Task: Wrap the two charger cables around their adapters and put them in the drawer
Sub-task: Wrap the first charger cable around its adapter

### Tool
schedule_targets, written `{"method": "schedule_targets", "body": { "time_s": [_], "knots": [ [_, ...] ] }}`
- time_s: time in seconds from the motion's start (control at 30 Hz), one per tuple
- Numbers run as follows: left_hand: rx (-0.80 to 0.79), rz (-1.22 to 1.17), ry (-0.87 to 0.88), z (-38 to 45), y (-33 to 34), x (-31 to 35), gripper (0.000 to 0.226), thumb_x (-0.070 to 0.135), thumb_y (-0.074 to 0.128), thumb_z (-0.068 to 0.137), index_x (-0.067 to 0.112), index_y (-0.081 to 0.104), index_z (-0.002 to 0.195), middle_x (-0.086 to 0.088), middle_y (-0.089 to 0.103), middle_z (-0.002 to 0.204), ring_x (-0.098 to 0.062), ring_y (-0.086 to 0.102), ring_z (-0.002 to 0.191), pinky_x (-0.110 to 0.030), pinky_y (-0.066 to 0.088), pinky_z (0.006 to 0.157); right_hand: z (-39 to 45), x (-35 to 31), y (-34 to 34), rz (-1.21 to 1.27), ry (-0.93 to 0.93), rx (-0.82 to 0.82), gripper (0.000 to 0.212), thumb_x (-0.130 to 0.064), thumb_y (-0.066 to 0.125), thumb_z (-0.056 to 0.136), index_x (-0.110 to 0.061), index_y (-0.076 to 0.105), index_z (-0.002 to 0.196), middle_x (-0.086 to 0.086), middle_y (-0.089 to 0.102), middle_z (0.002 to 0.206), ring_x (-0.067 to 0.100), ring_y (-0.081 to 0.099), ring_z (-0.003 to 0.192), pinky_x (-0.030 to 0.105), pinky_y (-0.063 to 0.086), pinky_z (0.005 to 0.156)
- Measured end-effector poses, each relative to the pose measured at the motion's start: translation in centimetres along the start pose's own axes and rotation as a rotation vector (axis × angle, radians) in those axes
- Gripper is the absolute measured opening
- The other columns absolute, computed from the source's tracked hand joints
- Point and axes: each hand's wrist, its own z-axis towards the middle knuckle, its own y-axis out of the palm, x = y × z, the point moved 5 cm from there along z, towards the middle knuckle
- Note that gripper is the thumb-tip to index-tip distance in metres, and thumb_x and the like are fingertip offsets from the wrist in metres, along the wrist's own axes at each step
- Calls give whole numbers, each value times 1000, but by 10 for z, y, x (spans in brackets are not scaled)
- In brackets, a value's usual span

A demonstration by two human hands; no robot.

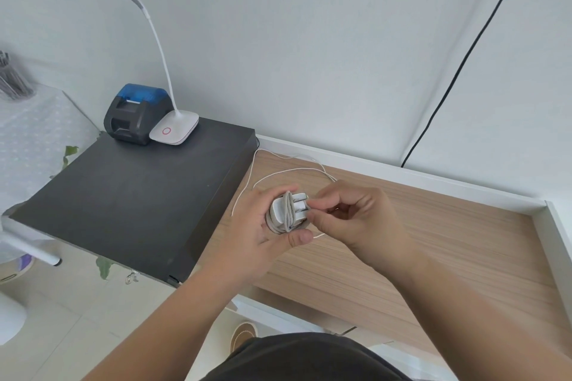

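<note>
White adapter, prongs pointing right, wound lengthwise with several turns of grey-white cable. Held above the wooden desk, just right of the black box. Second white cable lying loose in loops on the desk behind the adapter, one strand trailing along the box edge.

White wall with black wire hanging down; wood-grain desk with white raised edge; black cabinet bearing white desk lamp and small printer; pale tiled floor.
</note>
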Motion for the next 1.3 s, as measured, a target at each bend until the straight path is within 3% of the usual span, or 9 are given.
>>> {"method": "schedule_targets", "body": {
  "time_s": [0.13, 0.3, 0.43, 0.53, 0.73, 0.97, 1.13, 1.2, 1.3],
  "knots": [
    [-121, -40, 18, -3, 8, 0, 72, 63, 62, 79, 22, 36, 132, 19, 50, 112, -4, 56, 98, -25, 51, 81, -1, 3, 1, 79, 23, 26, 10, -2, 76, 73, -11, 76, 76, 13, 68, 83, 23, 60, 74, 37, 47, 69],
    [-204, -75, 22, -2, 6, 9, 77, 76, 48, 76, 26, 33, 132, 20, 49, 111, 1, 53, 97, -20, 47, 85, -5, 0, 1, 125, 27, 30, 13, -2, 76, 73, -14, 77, 78, 11, 68, 84, 26, 58, 77, 39, 45, 71],
    [-160, -86, 66, -3, 5, 16, 60, 71, 27, 89, 27, 41, 127, 17, 49, 110, 0, 53, 97, -13, 42, 86, -9, -6, 3, 116, -8, 25, 18, 5, 72, 78, -11, 77, 84, 10, 68, 85, 17, 60, 75, 26, 46, 69],
    [-162, -120, 51, -2, 7, 15, 53, 68, 30, 92, 29, 44, 125, 11, 51, 110, -4, 54, 96, -17, 44, 86, -12, -10, 4, 89, -30, 41, 15, 5, 71, 80, -7, 76, 87, 12, 67, 87, 14, 61, 75, 20, 46, 68],
    [-198, -118, 68, 1, 11, 18, 52, 66, 35, 91, 27, 43, 124, 19, 51, 104, -1, 53, 92, -16, 44, 83, -16, -12, 2, -11, -79, 95, 13, -5, 70, 81, -15, 76, 88, 9, 64, 88, 27, 60, 77, 27, 48, 68],
    [-147, -164, 28, 5, 12, 14, 57, 76, 43, 82, 33, 47, 120, 8, 51, 110, -9, 53, 98, -23, 45, 86, -17, -15, 6, -74, -56, 193, 16, -4, 71, 83, -20, 75, 83, -9, 66, 82, 14, 63, 76, 26, 51, 70],
    [-115, -385, -21, 3, 13, 14, 55, 73, 51, 81, 33, 51, 119, -11, 53, 120, -27, 55, 107, -59, 39, 103, -18, -21, 5, -28, -11, 102, 14, -11, 76, 80, -21, 73, 89, 1, 71, 84, 25, 65, 76, 30, 53, 68],
    [-121, -405, -27, 3, 14, 15, 57, 76, 50, 78, 37, 49, 120, -12, 53, 119, -28, 55, 105, -58, 44, 96, -16, -24, 4, -87, -16, 74, 15, -10, 76, 80, -22, 73, 89, -6, 67, 74, 14, 59, 66, 22, 46, 63],
    [-136, -387, -11, 4, 15, 14, 53, 81, 47, 75, 48, 47, 116, -3, 54, 114, -20, 56, 97, -41, 46, 79, -12, -26, 3, -90, 8, 58, 15, -8, 73, 82, -22, 73, 87, -8, 62, 66, 9, 53, 61, 20, 43, 59]
  ]
}}
